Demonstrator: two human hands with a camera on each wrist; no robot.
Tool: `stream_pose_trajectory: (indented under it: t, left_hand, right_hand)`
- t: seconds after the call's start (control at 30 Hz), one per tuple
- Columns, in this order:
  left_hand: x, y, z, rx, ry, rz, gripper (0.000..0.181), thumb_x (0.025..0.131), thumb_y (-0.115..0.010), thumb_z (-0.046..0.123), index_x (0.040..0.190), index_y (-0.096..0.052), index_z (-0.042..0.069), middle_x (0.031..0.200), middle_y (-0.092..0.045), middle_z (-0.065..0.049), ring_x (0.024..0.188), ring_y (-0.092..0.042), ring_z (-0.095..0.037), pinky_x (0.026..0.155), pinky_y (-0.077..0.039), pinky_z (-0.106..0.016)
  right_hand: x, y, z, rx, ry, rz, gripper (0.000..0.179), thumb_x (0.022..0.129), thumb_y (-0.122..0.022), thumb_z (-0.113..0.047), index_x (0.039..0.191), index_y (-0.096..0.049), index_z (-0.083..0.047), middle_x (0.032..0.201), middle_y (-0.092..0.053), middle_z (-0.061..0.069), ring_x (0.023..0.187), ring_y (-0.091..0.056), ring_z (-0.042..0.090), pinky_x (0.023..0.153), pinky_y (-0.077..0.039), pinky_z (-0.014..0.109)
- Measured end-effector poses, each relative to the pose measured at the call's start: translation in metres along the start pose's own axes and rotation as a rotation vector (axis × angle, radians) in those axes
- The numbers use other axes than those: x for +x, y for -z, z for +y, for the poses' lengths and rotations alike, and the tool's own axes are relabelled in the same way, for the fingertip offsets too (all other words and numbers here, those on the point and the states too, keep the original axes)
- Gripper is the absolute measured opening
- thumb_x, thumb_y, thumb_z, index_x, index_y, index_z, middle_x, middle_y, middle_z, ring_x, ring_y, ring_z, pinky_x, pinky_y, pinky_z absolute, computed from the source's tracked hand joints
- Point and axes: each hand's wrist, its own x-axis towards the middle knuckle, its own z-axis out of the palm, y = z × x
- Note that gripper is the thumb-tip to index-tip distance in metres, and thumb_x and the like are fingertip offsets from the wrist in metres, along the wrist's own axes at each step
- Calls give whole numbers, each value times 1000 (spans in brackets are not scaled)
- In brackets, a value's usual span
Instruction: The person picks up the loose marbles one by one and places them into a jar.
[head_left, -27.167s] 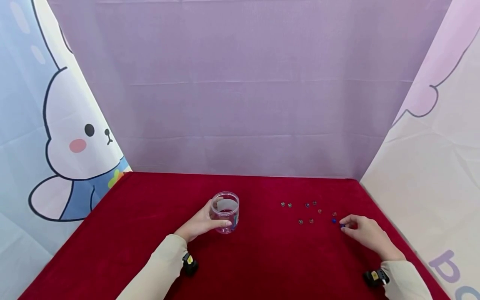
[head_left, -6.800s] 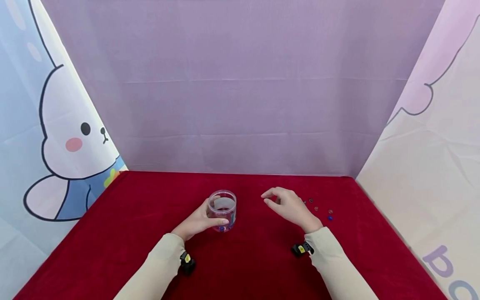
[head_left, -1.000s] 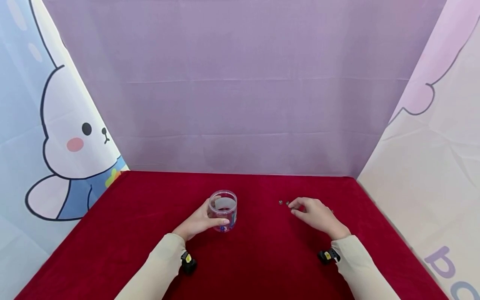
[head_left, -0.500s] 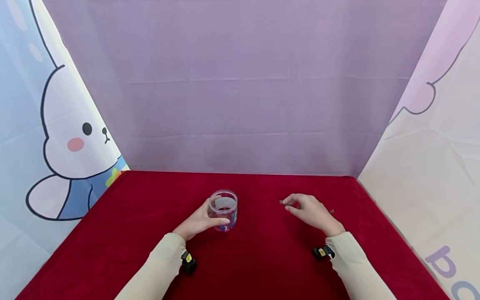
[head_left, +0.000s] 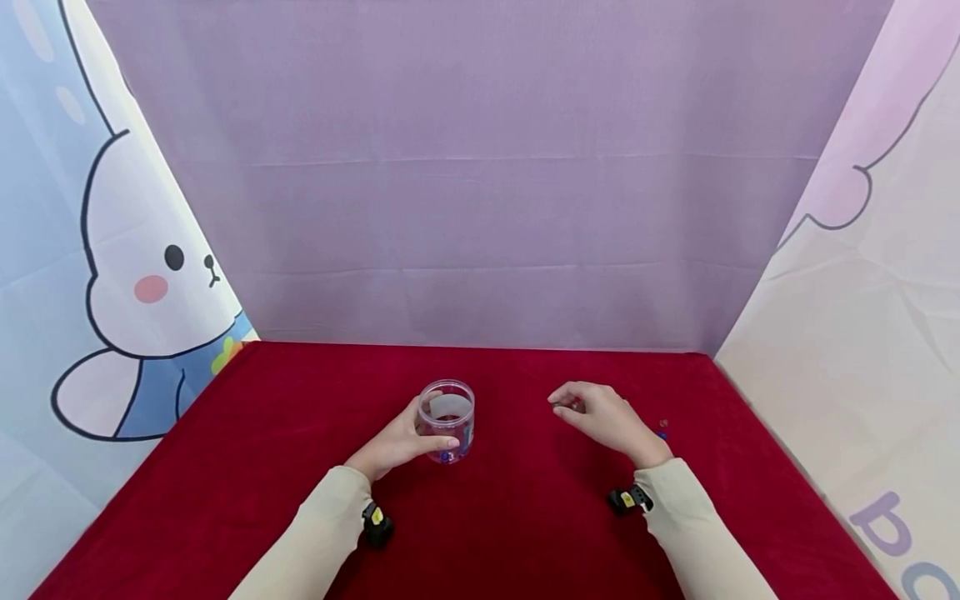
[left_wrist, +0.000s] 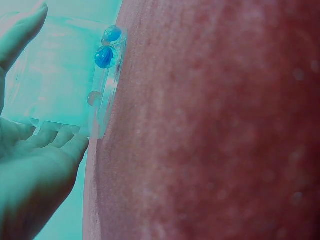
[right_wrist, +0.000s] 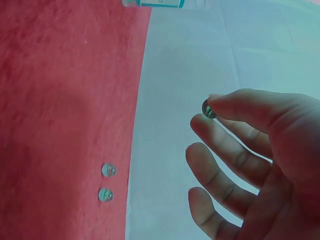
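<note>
My left hand (head_left: 401,442) grips a clear plastic jar (head_left: 462,425), thumb across its front and fingers around the far side. The jar stands upright on the red cloth, its mouth uncovered. In the left wrist view, blue marbles (left_wrist: 105,57) and a paler marble (left_wrist: 93,98) lie at its bottom. My right hand (head_left: 603,421) is above the cloth, to the right of the jar. Between thumb and index finger it pinches a clear marble with a green swirl (right_wrist: 209,108). Two marbles (right_wrist: 109,170) (right_wrist: 105,195) lie on the cloth below that hand.
Behind the right hand, a blue marble (head_left: 662,434) and a small clear marble (head_left: 663,422) rest on the red cloth (head_left: 510,517). A lilac curtain (head_left: 480,208) closes off the back, with printed fabric (head_left: 862,333) on the right and on the left.
Over the last second my right hand has shifted left and slightly away, lifting a marble. Earlier, several more marbles lay on the cloth. The left hand and jar have stayed put.
</note>
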Motion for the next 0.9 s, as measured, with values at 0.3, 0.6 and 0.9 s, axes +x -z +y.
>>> stream_pose_trajectory:
  t: [0.3,0.6,0.9]
  left_hand:
    - [0,-1,2,-6,-2,-6,91,87,-80,26,157,-23,16,145,-47,-8,133,-44,-27,108,-39,-52]
    - [0,-1,2,-15,7,-10,92,88,-80,26,158,-21,17,147,-46,-8,134,-44,-27,108,-39,-52]
    - [1,-2,1,-13,15,5,93,87,-81,28,158,-22,18,146,-46,-8,134,-43,-28,108,-39,-53]
  right_hand:
    - [10,-4,-15,38,52,-13,16,95,-70,-14,111,-72,-18,104,-68,-7,92,-62,11,80,-54,34]
    - [20,-11,-31,72,79,-11,17,95,-70,-15,112,-72,-19,105,-68,-7,91,-63,14,79,-54,35]
    - [30,-21,-45,111,82,-13,18,95,-71,-16,111,-72,-22,104,-67,-10,89,-62,11,79,-54,33]
